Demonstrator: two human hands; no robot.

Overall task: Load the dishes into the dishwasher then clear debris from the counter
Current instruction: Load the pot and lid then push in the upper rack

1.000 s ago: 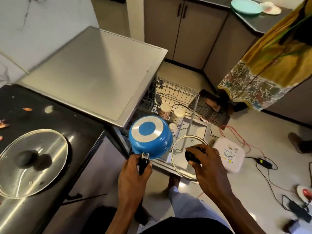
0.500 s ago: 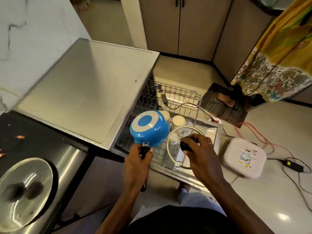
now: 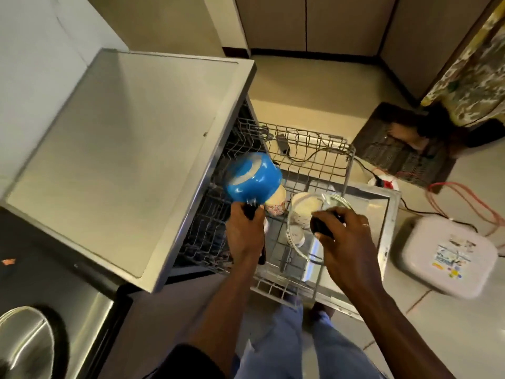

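My left hand [image 3: 246, 233] grips the black handle of a blue saucepan [image 3: 252, 177], held upside down over the pulled-out wire rack [image 3: 308, 149] of the open dishwasher. My right hand [image 3: 344, 236] holds the black knob of a glass lid [image 3: 303, 242] above the rack's right part. Two pale cups stand upside down in the rack: one [image 3: 277, 205] just under the pan, another [image 3: 306, 206] behind the lid. The dishwasher's grey top [image 3: 125, 149] fills the left of the view.
A steel lid [image 3: 24, 348] lies on the dark counter [image 3: 41, 274] at lower left, with an orange scrap [image 3: 8, 261] near its edge. A white box [image 3: 448, 255], red and black cables [image 3: 461, 198] and a dark mat [image 3: 396, 149] lie on the floor to the right.
Both hands have moved forward and down over the rack. The pan has tilted further, its base now facing left and up. The lid sits lower, closer to the cups.
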